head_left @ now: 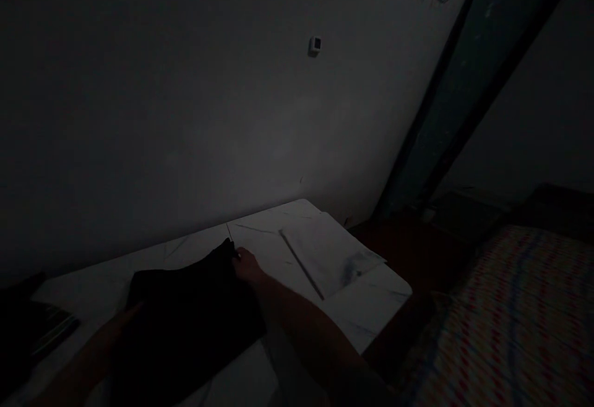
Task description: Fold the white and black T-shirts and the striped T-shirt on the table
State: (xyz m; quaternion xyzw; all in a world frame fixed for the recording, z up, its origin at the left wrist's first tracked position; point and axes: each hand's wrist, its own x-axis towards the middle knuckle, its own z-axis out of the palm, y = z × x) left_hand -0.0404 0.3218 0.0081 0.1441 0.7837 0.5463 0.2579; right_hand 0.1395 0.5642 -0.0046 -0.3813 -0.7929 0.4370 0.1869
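A black cloth (190, 320), perhaps a garment, spreads over the near part of the white marbled table (260, 240). My right hand (247, 266) is closed on its upper right corner, fingers pinched round the edge. At the cloth's left side is my left hand (118, 326), very dim, with a thumb or finger lying over the front of the fabric and the rest apparently behind it. The lower part of the cloth runs into shadow, so its folds cannot be made out.
A pale flat sheet or folder (331, 255) lies on the table's right part. At the far left is a dark pile (51, 326) with a striped edge. A patterned bedspread (515, 314) is on the right; a pale wall (185, 116) stands behind the table.
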